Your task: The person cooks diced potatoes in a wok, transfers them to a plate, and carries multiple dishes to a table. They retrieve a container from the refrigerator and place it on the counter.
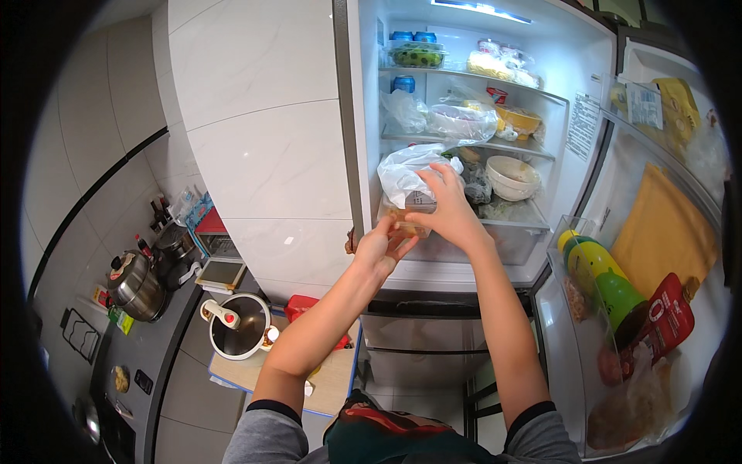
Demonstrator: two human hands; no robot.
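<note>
Both my arms reach into an open refrigerator with its light on. My left hand (pixel 382 246) grips the lower left side of a clear plastic food container (pixel 413 227) with brownish contents, at the front edge of the lowest shelf. My right hand (pixel 449 211) is at the container's right side, its thumb near the top and its fingers curled by a white plastic bag (pixel 406 171). That bag lies over the container's upper part; how firmly the right hand holds either cannot be told. A cream bowl (pixel 513 177) covered in film stands to the right, beside dark bagged food (pixel 477 184).
The middle shelf holds a bagged bowl (pixel 462 122) and a yellow bowl (pixel 519 120). At the right, the open door's bin (pixel 579 325) holds a green-and-yellow bottle (pixel 603 278) and a red pouch (pixel 666 319). A cooker pot (pixel 240 330) stands on a small table at lower left.
</note>
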